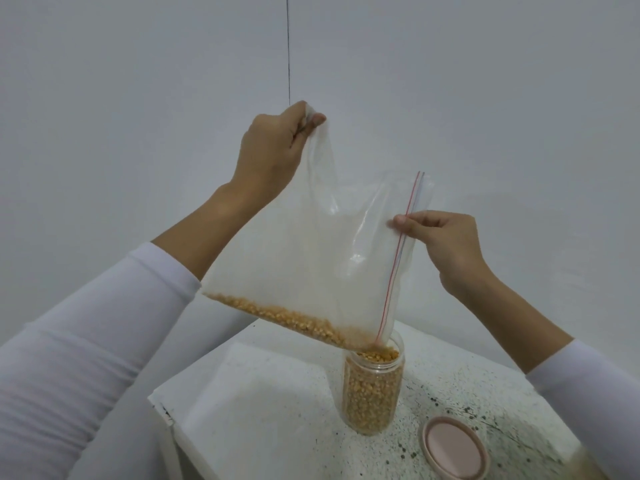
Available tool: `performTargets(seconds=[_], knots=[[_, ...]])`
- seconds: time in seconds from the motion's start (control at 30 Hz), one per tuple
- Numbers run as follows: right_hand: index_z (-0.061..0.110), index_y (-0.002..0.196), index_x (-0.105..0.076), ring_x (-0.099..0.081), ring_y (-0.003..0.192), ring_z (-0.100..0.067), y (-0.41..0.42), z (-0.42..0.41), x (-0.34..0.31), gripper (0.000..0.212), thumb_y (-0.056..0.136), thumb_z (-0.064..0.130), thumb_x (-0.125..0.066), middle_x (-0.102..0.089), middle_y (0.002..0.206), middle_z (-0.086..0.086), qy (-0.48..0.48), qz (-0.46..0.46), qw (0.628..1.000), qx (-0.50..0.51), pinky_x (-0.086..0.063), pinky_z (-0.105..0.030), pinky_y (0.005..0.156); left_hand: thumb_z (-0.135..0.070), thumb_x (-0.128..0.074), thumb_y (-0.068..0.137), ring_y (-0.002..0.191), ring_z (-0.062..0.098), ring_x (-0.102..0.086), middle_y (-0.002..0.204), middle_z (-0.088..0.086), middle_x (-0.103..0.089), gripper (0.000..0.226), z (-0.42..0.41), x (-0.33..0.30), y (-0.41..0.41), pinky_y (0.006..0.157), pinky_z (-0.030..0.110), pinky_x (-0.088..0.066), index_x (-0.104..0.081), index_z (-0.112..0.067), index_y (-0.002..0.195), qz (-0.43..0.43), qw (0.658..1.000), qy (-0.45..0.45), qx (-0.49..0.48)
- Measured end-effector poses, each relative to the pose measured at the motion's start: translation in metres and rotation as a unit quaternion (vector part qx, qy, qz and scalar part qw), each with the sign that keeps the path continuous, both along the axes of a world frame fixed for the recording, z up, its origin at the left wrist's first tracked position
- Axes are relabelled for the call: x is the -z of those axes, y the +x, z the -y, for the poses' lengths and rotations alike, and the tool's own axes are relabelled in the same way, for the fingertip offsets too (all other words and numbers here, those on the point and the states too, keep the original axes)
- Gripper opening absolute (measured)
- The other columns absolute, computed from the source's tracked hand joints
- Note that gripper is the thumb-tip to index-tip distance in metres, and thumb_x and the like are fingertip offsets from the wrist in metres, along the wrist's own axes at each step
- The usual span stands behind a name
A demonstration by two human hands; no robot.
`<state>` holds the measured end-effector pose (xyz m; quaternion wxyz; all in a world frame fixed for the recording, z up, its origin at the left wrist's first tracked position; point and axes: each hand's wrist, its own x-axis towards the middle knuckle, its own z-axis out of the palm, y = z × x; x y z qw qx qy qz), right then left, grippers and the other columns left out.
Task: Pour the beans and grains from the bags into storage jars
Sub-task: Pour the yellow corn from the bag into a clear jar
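Pinching an upper corner of the clear bag [304, 244], the left hand [273, 150] holds it high above the jar [373, 389]; its fingers are curled round the bunched plastic, though the fingertips are mostly hidden behind it. The right hand [440, 237] pinches the bag's zip edge between thumb and curled fingers, up and to the right of the jar. Yellow grains [277, 311] lie along the bag's lower edge, its open corner dipping into the jar's mouth. The jar stands on a speckled white table [277, 410], nearly full. A pink lid [454, 448] lies just right of the jar, apart from it. Both white sleeves [86, 341] run off the picture's edges.
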<state>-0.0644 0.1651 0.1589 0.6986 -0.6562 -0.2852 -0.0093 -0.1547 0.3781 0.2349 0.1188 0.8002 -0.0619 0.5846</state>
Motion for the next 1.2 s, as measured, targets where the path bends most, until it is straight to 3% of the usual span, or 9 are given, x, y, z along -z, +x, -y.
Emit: performTargets(seconds=[0.07,0.17,0.27,0.4,0.5,0.63,1.2], knots=[[0.015,0.080,-0.075,-0.067,0.078,0.003,-0.001,0.000,0.002,0.004,0.078,0.017,-0.075,-0.073,0.082,0.004,-0.021,-0.004,1.000,-0.015,-0.042,-0.005,0.070,-0.042,-0.036,0.094,0.044,0.008,-0.024,0.050,-0.012,-0.024,0.041,0.003,0.000,0.000,0.047,0.024,-0.021,-0.043,-0.008,0.071,-0.017,1.000,0.006,-0.008],[0.017,0.077,-0.074,-0.067,0.082,-0.002,-0.001,0.001,0.002,0.000,0.078,0.017,-0.075,-0.074,0.081,0.004,0.010,-0.008,1.000,0.003,-0.042,-0.010,0.078,-0.038,-0.037,0.095,0.045,0.006,-0.024,0.050,-0.012,-0.023,0.034,0.004,-0.002,0.001,0.048,0.025,-0.021,-0.035,-0.014,0.071,0.010,1.000,-0.001,-0.003],[0.017,0.077,-0.074,-0.066,0.078,0.002,-0.002,0.003,0.001,0.002,0.078,0.016,-0.074,-0.073,0.082,0.004,-0.001,-0.010,1.000,-0.010,-0.042,-0.004,0.071,-0.041,-0.035,0.094,0.044,0.006,-0.024,0.051,-0.011,-0.027,0.034,0.006,-0.003,0.001,0.048,0.023,-0.021,-0.038,-0.015,0.073,-0.007,1.000,0.021,-0.013],[0.017,0.078,-0.074,-0.066,0.085,-0.001,-0.001,0.006,0.001,0.001,0.077,0.018,-0.075,-0.073,0.083,0.004,0.016,-0.014,1.000,0.004,-0.038,-0.009,0.079,-0.038,-0.038,0.095,0.045,0.006,-0.024,0.051,-0.012,-0.023,0.033,0.005,-0.008,0.000,0.049,0.025,-0.022,-0.036,-0.014,0.072,0.013,1.000,0.012,-0.007],[0.014,0.082,-0.075,-0.066,0.079,0.004,-0.003,0.006,0.000,0.006,0.077,0.018,-0.075,-0.073,0.082,0.005,-0.006,-0.015,1.000,-0.012,-0.039,-0.005,0.073,-0.039,-0.037,0.095,0.044,0.009,-0.024,0.050,-0.013,-0.023,0.034,0.007,-0.009,-0.001,0.048,0.023,-0.021,-0.036,-0.014,0.072,0.000,0.999,0.030,-0.015],[0.017,0.077,-0.074,-0.066,0.085,-0.002,-0.003,0.007,-0.001,0.002,0.076,0.017,-0.075,-0.073,0.083,0.003,0.018,-0.019,1.000,0.008,-0.037,-0.014,0.084,-0.038,-0.038,0.096,0.045,0.008,-0.024,0.051,-0.012,-0.025,0.035,0.005,-0.010,-0.001,0.047,0.022,-0.021,-0.040,-0.013,0.073,-0.007,1.000,0.017,-0.022],[0.015,0.079,-0.074,-0.065,0.080,0.001,-0.011,0.008,0.001,0.004,0.077,0.018,-0.074,-0.073,0.083,0.001,-0.006,-0.025,1.000,-0.005,-0.038,-0.004,0.068,-0.033,-0.041,0.097,0.045,0.007,-0.023,0.051,-0.012,-0.023,0.032,0.002,-0.006,-0.006,0.047,0.023,-0.020,-0.037,-0.013,0.073,-0.010,0.999,0.018,-0.029]])
